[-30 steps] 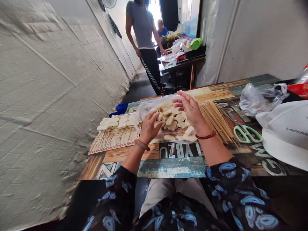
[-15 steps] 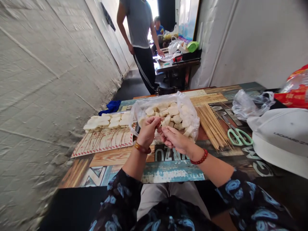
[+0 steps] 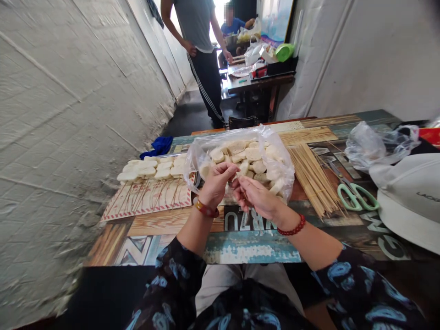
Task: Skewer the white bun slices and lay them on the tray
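So, from where I'm standing, both forearms angle in over the desk [image 3: 250, 250] and the hands nearly meet at the fingertips, right by the near edge of a clear plastic bag [image 3: 220, 139]. The left hand [image 3: 220, 179] is curled inward, thumb lying along the top and aimed at the other one. The right hand [image 3: 256, 195] has its thumb and index finger brought together at that same spot, the rest of its fingers loosely bent underneath. Looks pinchy on both sides, but I honestly can't tell what's between the fingertips or how tightly they're closed.

Pale slices [image 3: 254, 153] are heaped inside the bag, just beyond the hands. Off to the left, more slices [image 3: 147, 169] sit in neat rows, with thin sticks poking out toward the near side over a red-striped sheet [image 3: 147, 210]. A loose bundle of bare sticks [image 3: 311, 181] lies right of the bag, then green-handled scissors [image 3: 357, 197] and a white cap [image 3: 409, 197].
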Motion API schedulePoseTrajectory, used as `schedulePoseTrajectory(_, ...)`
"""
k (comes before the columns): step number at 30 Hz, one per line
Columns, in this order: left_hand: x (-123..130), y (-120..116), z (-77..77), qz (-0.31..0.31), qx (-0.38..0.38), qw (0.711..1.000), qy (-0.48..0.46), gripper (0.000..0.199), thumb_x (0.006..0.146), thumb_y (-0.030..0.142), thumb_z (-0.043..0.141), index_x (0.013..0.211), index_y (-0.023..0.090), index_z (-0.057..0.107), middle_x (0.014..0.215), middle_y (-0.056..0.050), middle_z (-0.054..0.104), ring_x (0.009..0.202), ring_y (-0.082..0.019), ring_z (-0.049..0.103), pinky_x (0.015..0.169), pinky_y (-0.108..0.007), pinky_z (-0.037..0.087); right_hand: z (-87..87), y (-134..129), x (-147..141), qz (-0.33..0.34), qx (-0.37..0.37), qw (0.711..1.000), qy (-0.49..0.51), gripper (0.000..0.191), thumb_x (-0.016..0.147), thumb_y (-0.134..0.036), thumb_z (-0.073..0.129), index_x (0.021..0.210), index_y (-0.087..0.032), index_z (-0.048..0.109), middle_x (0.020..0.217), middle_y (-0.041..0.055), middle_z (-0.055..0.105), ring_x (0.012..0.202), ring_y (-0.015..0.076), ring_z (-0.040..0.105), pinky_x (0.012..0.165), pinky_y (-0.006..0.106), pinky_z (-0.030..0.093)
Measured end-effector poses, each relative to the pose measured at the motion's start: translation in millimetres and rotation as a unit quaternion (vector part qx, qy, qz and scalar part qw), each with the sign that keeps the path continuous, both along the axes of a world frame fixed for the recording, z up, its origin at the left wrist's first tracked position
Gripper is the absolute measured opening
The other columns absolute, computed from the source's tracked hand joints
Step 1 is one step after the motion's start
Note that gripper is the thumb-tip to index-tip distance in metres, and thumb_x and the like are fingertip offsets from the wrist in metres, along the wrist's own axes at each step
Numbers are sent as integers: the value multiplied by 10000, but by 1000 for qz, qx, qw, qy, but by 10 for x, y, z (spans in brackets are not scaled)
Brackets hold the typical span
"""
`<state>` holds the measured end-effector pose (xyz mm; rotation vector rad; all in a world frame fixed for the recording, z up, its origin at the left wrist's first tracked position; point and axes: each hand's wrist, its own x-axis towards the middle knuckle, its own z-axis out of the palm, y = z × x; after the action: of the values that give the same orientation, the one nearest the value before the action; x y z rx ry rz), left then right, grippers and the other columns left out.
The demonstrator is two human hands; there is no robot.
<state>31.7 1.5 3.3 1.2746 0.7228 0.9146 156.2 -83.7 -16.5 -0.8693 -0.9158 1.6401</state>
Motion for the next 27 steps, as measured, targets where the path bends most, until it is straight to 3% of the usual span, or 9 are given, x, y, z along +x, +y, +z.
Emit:
schedulePoseTrajectory(2, 35, -3, -17, -14, -1, 1000, 3, 334, 707, 450, 824, 664, 160, 664, 558, 36, 495, 527, -71, 397, 506, -211, 316, 20, 1, 71, -38, 38, 998, -31, 401, 897, -592, 615, 934, -193, 605, 721, -12, 583, 547, 96, 516, 466, 215, 413)
schedulePoseTrajectory(5, 111, 4, 9, -23, 23, 999, 19, 328, 731, 458, 804, 685, 164, 666, 592, 30, 525, 542, -75, 416, 530, -218, 344, 54, 28, 185, -75, 63, 992, -83, 348, 856, -517, 685, 864, -169, 673, 665, -28, 530, 518, 76, 439, 446, 208, 329)
schedulePoseTrajectory(8, 202, 66, 46, 2, 74, 996, 44, 316, 812, 485, 721, 813, 170, 721, 687, 9, 590, 592, -83, 462, 566, -220, 368, 56, 90, 306, -118, 55, 988, -86, 337, 832, -495, 685, 848, -159, 705, 612, -49, 468, 484, 64, 354, 424, 209, 230)
schedulePoseTrajectory(11, 305, 208, 18, 43, 133, 986, 91, 282, 872, 433, 646, 877, 163, 725, 732, -9, 620, 639, -104, 505, 612, -234, 399, 31, 168, 435, -186, 59, 976, -98, 350, 787, -470, 713, 906, -142, 737, 606, -51, 464, 500, 67, 354, 433, 210, 220)
schedulePoseTrajectory(13, 383, 332, -38, 73, 180, 970, 148, 205, 862, 337, 645, 899, 149, 718, 776, -30, 644, 686, -128, 544, 672, -257, 434, 18, 208, 516, -222, 69, 968, -99, 379, 766, -449, 728, 967, -128, 748, 603, -57, 457, 500, 65, 345, 436, 213, 220)
schedulePoseTrajectory(16, 508, 509, -135, 115, 269, 920, 261, 215, 819, 224, 660, 999, 124, 721, 887, -75, 665, 735, -165, 580, 764, -311, 466, 24, 227, 606, -247, 73, 962, -87, 427, 761, -426, 733, 1053, -115, 741, 580, -77, 426, 467, 54, 310, 419, 210, 198)
schedulePoseTrajectory(22, 693, 650, -239, 122, 404, 820, 386, 254, 809, 230, 683, 1052, 157, 707, 1042, -128, 651, 1023, -264, 587, 944, -402, 444, 99, 195, 677, -246, 84, 964, -52, 374, 762, -380, 746, 1031, -119, 746, 568, -80, 426, 458, 46, 296, 406, 189, 191)
schedulePoseTrajectory(25, 698, 612, -232, 131, 412, 810, 396, 152, 765, 205, 710, 911, 175, 681, 956, -97, 638, 1001, -264, 578, 938, -407, 436, 127, 191, 692, -249, 80, 964, -37, 358, 757, -382, 758, 1007, -125, 745, 576, -75, 445, 464, 47, 316, 408, 187, 199)
schedulePoseTrajectory(27, 660, 552, -208, 144, 396, 829, 368, 144, 726, 193, 733, 831, 181, 635, 870, -58, 614, 904, -229, 576, 877, -372, 442, 138, 188, 697, -245, 83, 966, -27, 359, 756, -385, 756, 1002, -124, 744, 592, -70, 454, 475, 46, 324, 414, 186, 206)
